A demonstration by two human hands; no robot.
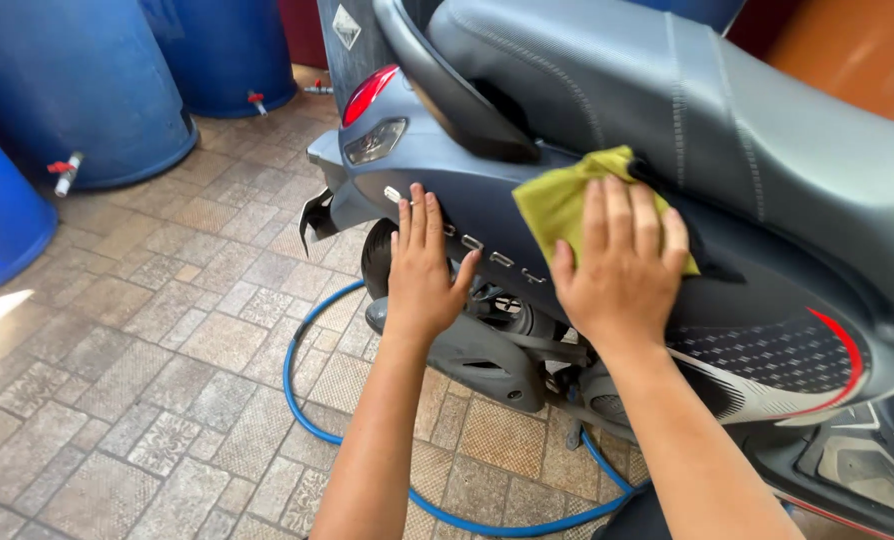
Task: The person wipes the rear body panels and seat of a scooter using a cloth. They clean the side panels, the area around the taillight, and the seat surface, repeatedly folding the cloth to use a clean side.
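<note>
The right hand (622, 265) presses flat, fingers apart, on a yellow cloth (559, 200) against the scooter's grey side panel (487, 195) under the seat (667, 90). The left hand (422, 265) rests open on the panel, just beside the cloth.

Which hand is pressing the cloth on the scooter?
The right hand, flat on the yellow-green cloth; the left hand rests bare on the grey side panel.
</note>
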